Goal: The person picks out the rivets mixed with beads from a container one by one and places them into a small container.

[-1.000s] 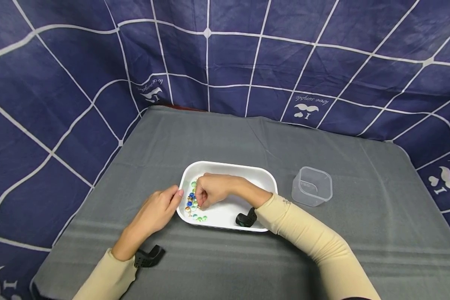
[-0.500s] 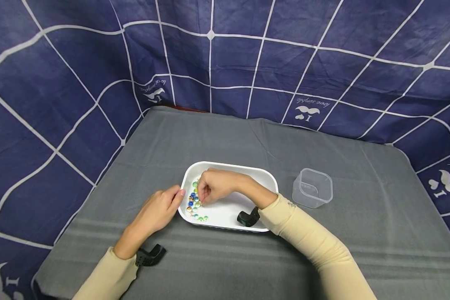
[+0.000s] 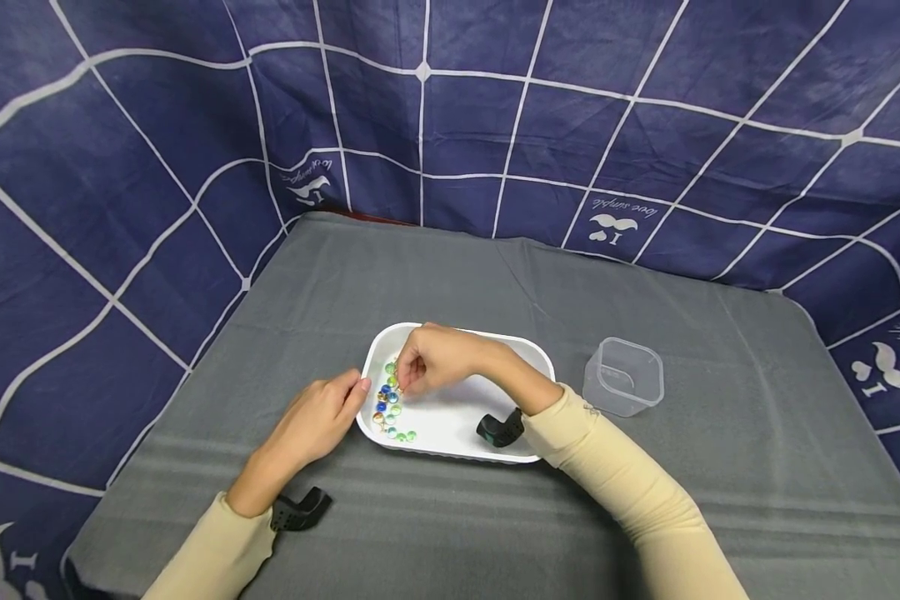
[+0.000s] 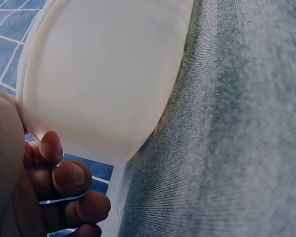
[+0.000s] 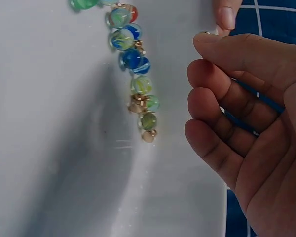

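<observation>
A white tray (image 3: pixel 457 421) lies on the grey cloth, with several glass marbles (image 5: pixel 141 85) in green, blue and orange strung along its left end. Small gold-coloured pieces with round heads (image 5: pixel 148 137) lie among them. My left hand (image 3: pixel 321 417) grips the tray's left rim, thumb on top and the other fingers curled at the outer wall. Over the marbles, inside the tray, is my right hand (image 3: pixel 437 360). Its thumb and forefinger pinch a tiny gold-coloured piece (image 5: pixel 205 33), mostly hidden by the fingertips; the other fingers are curled.
A clear square plastic container (image 3: pixel 624 377) stands to the right of the tray. Black wrist devices (image 3: pixel 302 510) are worn on both wrists. Behind the table hangs a dark blue curtain (image 3: pixel 472 117) with white lines.
My right hand has shifted toward the tray's far side and lifted slightly, uncovering more marbles. My left hand keeps its grip on the rim.
</observation>
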Tool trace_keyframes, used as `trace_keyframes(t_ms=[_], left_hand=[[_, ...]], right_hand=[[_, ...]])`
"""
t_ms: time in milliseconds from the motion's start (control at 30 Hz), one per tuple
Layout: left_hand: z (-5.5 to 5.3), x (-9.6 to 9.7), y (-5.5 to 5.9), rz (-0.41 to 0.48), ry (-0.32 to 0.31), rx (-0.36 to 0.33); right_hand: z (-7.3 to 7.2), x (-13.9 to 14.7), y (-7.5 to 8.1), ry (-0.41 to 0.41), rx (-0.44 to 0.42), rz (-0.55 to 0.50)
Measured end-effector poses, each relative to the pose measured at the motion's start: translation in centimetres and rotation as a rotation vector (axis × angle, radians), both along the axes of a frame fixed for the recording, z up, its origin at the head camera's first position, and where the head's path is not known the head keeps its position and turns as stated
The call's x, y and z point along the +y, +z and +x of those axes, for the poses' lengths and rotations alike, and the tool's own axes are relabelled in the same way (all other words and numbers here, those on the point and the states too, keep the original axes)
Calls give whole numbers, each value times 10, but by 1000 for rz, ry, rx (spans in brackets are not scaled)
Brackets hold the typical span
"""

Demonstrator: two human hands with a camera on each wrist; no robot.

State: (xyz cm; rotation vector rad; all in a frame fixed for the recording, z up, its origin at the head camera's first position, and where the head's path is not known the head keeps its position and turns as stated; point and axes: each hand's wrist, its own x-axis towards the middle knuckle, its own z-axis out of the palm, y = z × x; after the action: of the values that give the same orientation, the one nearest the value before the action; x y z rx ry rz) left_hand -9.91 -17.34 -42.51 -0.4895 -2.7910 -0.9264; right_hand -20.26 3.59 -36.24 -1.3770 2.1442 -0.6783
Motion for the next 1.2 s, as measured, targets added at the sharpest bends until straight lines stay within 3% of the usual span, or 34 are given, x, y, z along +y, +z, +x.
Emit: trace_keyframes(t_ms=[467, 833, 1200], left_hand=[[-2, -1, -2, 4, -1, -6], [2, -2, -3, 3, 11, -16], [1, 0, -1, 7, 8, -12]], right_hand=[[-4, 18, 26, -39, 83, -94], [6, 40, 26, -102, 121, -171], [14, 75, 30, -243, 119, -266]])
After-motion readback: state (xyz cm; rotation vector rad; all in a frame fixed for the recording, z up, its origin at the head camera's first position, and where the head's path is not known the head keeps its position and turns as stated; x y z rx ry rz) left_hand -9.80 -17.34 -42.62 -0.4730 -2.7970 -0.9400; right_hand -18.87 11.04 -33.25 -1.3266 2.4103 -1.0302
